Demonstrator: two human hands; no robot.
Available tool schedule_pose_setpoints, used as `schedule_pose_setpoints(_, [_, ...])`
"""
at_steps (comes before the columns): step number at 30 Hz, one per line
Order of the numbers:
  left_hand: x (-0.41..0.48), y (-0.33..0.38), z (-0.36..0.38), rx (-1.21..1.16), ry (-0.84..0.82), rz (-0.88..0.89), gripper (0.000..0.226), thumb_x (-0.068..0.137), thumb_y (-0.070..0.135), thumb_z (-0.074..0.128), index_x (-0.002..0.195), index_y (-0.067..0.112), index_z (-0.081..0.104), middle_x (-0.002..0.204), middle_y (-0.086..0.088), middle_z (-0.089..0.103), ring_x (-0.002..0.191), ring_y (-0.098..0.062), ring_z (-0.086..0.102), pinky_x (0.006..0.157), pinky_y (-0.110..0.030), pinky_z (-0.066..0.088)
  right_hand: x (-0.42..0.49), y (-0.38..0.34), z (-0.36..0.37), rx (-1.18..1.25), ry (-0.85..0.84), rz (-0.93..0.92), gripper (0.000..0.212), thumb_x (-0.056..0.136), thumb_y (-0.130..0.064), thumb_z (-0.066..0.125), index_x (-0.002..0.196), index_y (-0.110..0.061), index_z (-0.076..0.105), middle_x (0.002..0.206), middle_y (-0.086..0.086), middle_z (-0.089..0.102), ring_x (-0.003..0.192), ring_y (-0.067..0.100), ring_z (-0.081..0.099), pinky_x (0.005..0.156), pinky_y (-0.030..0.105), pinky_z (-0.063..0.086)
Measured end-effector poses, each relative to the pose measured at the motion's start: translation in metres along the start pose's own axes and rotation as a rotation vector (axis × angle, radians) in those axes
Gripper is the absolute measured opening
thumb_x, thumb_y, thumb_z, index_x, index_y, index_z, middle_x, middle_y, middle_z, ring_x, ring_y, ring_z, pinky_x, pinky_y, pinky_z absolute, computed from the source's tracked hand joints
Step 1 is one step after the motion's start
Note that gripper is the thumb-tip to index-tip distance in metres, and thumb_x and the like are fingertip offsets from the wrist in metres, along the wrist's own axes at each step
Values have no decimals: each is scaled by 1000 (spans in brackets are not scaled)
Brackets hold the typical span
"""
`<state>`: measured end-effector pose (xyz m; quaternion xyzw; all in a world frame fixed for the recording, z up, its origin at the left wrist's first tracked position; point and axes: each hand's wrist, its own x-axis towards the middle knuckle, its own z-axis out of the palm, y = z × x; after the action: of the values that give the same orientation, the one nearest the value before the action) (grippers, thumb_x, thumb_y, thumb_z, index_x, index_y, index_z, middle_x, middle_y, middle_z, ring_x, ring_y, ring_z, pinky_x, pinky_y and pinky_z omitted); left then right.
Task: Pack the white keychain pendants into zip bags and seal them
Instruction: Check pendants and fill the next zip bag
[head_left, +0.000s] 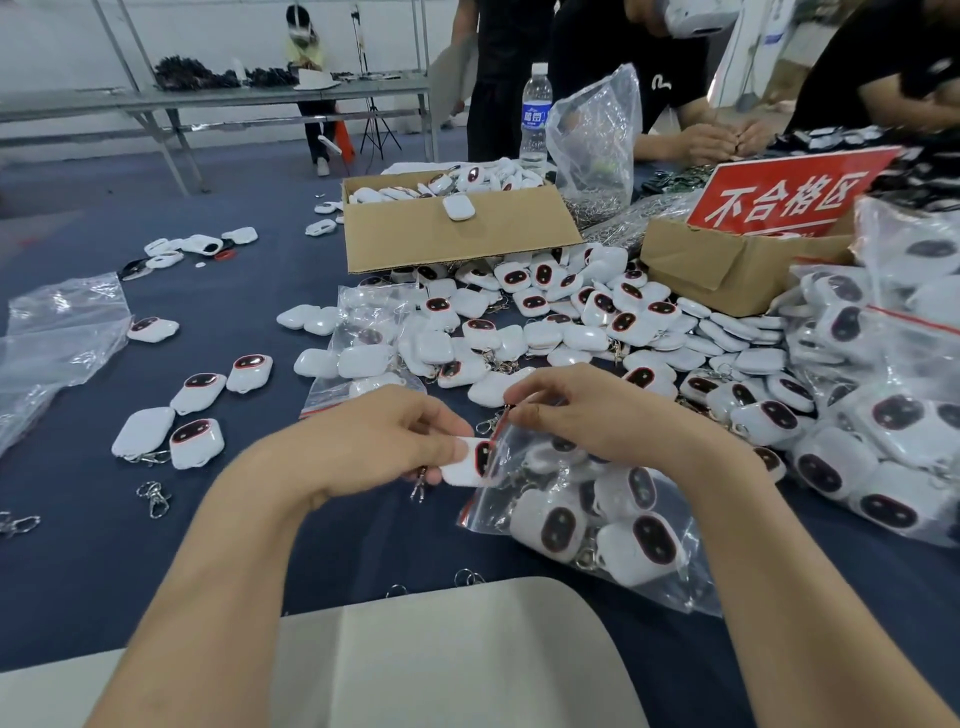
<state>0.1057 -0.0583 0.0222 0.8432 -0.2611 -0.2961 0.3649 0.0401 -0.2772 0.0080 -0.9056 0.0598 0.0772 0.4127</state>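
My left hand (384, 441) pinches a white keychain pendant (462, 465) with a dark oval face, its end at the mouth of a clear zip bag (670, 577). My right hand (587, 410) pinches the bag's red-striped opening and holds it up. The bag lies on the dark blue table and holds several pendants (556, 525). A metal clasp hangs below the held pendant. A big heap of loose pendants (571, 322) spreads behind my hands.
Filled zip bags (893, 415) pile up at the right. Two cardboard boxes (447, 228) (727, 265) and a red sign (789, 192) stand behind. Loose pendants (197, 441) and clasps (153, 496) lie at left, with empty bags (57, 332). Other people work across the table.
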Motion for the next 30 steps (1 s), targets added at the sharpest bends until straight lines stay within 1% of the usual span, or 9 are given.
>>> schedule_pose_setpoints(3, [5, 3, 9, -32, -48, 54, 15, 98, 19, 65, 111, 18, 74, 92, -17, 72, 76, -8, 61, 72, -19, 52, 0, 0, 0, 11, -24, -7, 17, 98, -39, 62, 114, -36, 63, 103, -15, 71, 96, 7, 69, 94, 34, 54])
schedule_pose_setpoints(6, [7, 5, 19, -60, -90, 74, 19, 101, 10, 59, 114, 15, 73, 92, -13, 67, 82, -12, 59, 75, -21, 51, 0, 0, 1, -14, -33, -5, 22, 96, -44, 63, 118, -39, 62, 108, -15, 68, 102, 8, 66, 98, 35, 51])
schedule_pose_setpoints(9, [10, 6, 24, -198, -78, 42, 37, 98, -1, 57, 131, 14, 62, 84, -4, 69, 76, -10, 62, 71, -18, 51, -1, 0, 1, 8, -43, -19, 21, 96, -41, 64, 117, -38, 63, 108, -15, 69, 101, 6, 66, 100, 36, 50])
schedule_pose_setpoints(12, [11, 10, 27, -348, -56, 18, 48, 97, -6, 56, 141, 10, 50, 87, -9, 70, 73, -12, 63, 69, -21, 51, 0, 0, 1, 27, -42, -41, 20, 96, -36, 66, 115, -38, 63, 106, -12, 72, 101, 8, 67, 100, 36, 50])
schedule_pose_setpoints(17, [12, 15, 32, -420, -89, 21, 51, 98, -5, 49, 146, 11, 46, 101, -17, 66, 89, -23, 57, 80, -32, 51, 0, 0, 0, 16, -50, -39, 30, 97, -38, 65, 126, -36, 61, 105, -12, 71, 98, 9, 67, 93, 32, 53])
schedule_pose_setpoints(21, [12, 14, 28, -586, -94, -30, 46, 99, -6, 45, 140, 14, 51, 97, -14, 75, 82, -22, 72, 81, -34, 62, -2, -1, 1, 0, -35, -52, 32, 97, -40, 64, 128, -37, 60, 101, -13, 69, 95, 9, 67, 87, 27, 51])
schedule_pose_setpoints(25, [14, 13, 21, -640, 40, -37, 35, 101, -5, 38, 125, 13, 57, 95, -15, 78, 80, -27, 77, 65, -30, 62, -4, 1, -3, 8, 120, -71, 27, 99, -41, 59, 125, -35, 63, 102, -17, 66, 92, 5, 67, 76, 17, 46])
schedule_pose_setpoints(28, [15, 11, 17, -578, 179, -6, 30, 104, 1, 41, 120, 13, 63, 95, -13, 78, 73, -19, 75, 60, -25, 60, -3, 7, -9, -107, 323, -34, 30, 101, -36, 56, 131, -30, 62, 123, -6, 63, 109, 12, 59, 88, 28, 43])
schedule_pose_setpoints(30, [17, 9, 16, -516, 256, 0, 29, 104, 4, 42, 118, 15, 65, 95, -12, 77, 67, -15, 71, 58, -25, 59, -3, 11, -11, -302, 418, 98, 40, 102, -39, 54, 141, -28, 54, 145, 5, 50, 133, 25, 45, 108, 42, 38])
